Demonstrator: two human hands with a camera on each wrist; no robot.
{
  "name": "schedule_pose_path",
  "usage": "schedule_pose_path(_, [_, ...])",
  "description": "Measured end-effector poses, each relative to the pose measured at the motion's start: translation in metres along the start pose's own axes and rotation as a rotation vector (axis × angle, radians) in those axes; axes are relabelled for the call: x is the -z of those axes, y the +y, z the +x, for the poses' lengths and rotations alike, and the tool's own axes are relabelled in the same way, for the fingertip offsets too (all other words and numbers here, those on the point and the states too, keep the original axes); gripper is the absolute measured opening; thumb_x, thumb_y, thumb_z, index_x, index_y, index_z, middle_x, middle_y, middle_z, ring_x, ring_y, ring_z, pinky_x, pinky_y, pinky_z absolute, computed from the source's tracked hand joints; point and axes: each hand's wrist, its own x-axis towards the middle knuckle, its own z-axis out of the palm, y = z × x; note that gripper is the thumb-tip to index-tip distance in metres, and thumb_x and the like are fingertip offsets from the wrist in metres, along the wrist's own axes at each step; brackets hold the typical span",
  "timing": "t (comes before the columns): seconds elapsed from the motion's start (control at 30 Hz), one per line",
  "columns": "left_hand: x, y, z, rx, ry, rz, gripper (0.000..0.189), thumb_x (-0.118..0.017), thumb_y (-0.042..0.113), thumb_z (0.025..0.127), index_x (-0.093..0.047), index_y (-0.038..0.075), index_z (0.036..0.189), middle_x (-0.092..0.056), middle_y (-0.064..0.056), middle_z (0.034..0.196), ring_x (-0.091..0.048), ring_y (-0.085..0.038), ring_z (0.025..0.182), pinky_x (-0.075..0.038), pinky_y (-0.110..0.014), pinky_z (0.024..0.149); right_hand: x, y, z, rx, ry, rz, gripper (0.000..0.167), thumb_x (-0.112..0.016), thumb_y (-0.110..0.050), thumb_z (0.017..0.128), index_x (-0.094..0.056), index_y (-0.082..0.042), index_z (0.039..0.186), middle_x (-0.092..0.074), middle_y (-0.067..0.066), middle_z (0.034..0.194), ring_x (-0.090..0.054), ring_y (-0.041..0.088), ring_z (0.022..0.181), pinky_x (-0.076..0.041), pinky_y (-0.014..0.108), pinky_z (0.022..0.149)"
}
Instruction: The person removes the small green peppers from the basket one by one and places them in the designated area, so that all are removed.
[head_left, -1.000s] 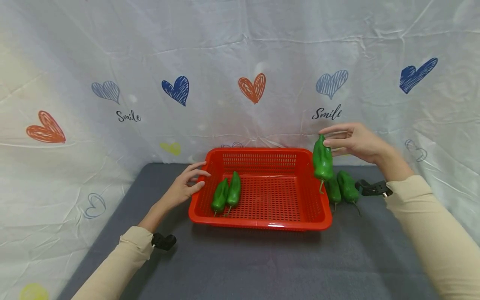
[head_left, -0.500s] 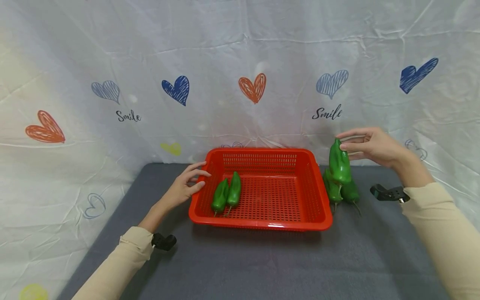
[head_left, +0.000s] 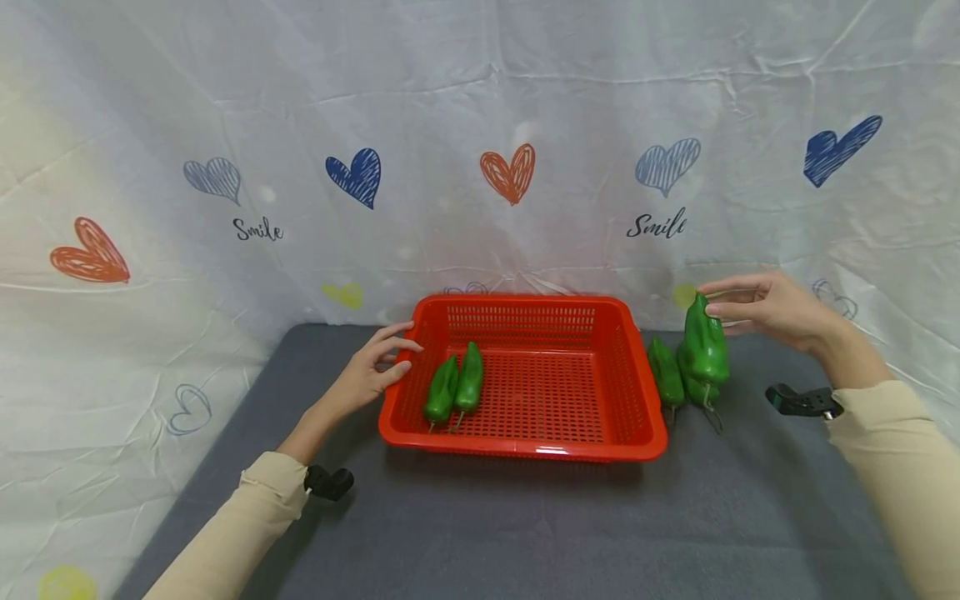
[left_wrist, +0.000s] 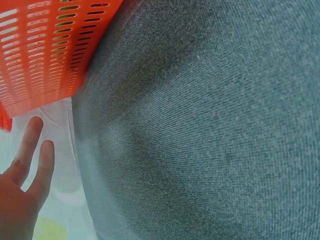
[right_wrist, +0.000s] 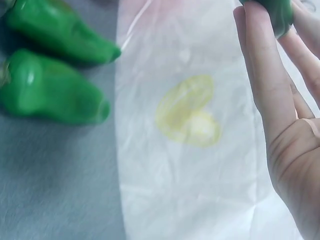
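My right hand [head_left: 780, 312] pinches a green pepper [head_left: 707, 346] by its pointed end, so its stem hangs down, to the right of the red basket [head_left: 525, 449]. Below and partly hidden behind it, a second pepper [head_left: 696, 393] lies on the table beside a third pepper [head_left: 665, 373]. The right wrist view shows only the tip of the held pepper [right_wrist: 280, 15] between thumb and fingers. At the basket's left rim, my left hand [head_left: 367, 371] rests with relaxed, spread fingers. Inside the basket, two more peppers, one left [head_left: 441, 390] and one right [head_left: 469, 379], lie side by side.
A dark grey cloth [head_left: 480, 533] covers the table. Behind it hangs a white curtain [head_left: 427, 100] printed with hearts and "Smile", right at the table's back edge. The basket has slotted walls and stands near that edge.
My right hand has carried the pepper rightward and down, from the basket's right rim to above the peppers on the table. My left hand and the basket stay in place.
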Motion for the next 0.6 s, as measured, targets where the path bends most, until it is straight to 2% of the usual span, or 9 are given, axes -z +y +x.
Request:
schedule_pose_path(0.17, [0.000, 0.001, -0.001, 0.001, -0.001, -0.001, 0.026, -0.064, -0.002, 0.099, -0.068, 0.003, 0.124, -0.038, -0.017, 0.155, -0.042, -0.037, 0.135, -0.045, -0.059, 0.094, 0.010, 0.016, -0.005, -0.008, 0.015, -0.004, 0.037, -0.066, 0.001, 0.099, -0.064, 0.003, 0.135, -0.067, -0.008, 0.123, -0.067, 0.011, 0.106, -0.057, 0.037, 0.080])
schedule_pose_path(0.33, [0.000, 0.000, 0.000, -0.001, -0.003, 0.003, 0.025, -0.064, -0.001, 0.099, -0.068, 0.003, 0.124, -0.037, -0.017, 0.156, -0.042, -0.037, 0.135, -0.045, -0.059, 0.095, 0.020, 0.029, -0.011, -0.063, 0.024, -0.029, 0.041, -0.067, -0.004, 0.099, -0.059, 0.005, 0.138, -0.066, -0.015, 0.118, -0.066, 0.007, 0.105, -0.057, 0.035, 0.081])
schedule_pose_path(0.6, [0.000, 0.001, 0.000, 0.002, -0.005, 0.001, 0.025, -0.063, -0.002, 0.100, -0.068, 0.002, 0.124, -0.037, -0.018, 0.156, -0.041, -0.038, 0.136, -0.044, -0.060, 0.095, 0.034, 0.053, -0.012, -0.113, 0.013, -0.033, 0.041, -0.065, -0.004, 0.100, -0.059, 0.004, 0.140, -0.066, -0.018, 0.117, -0.066, 0.006, 0.103, -0.057, 0.035, 0.081])
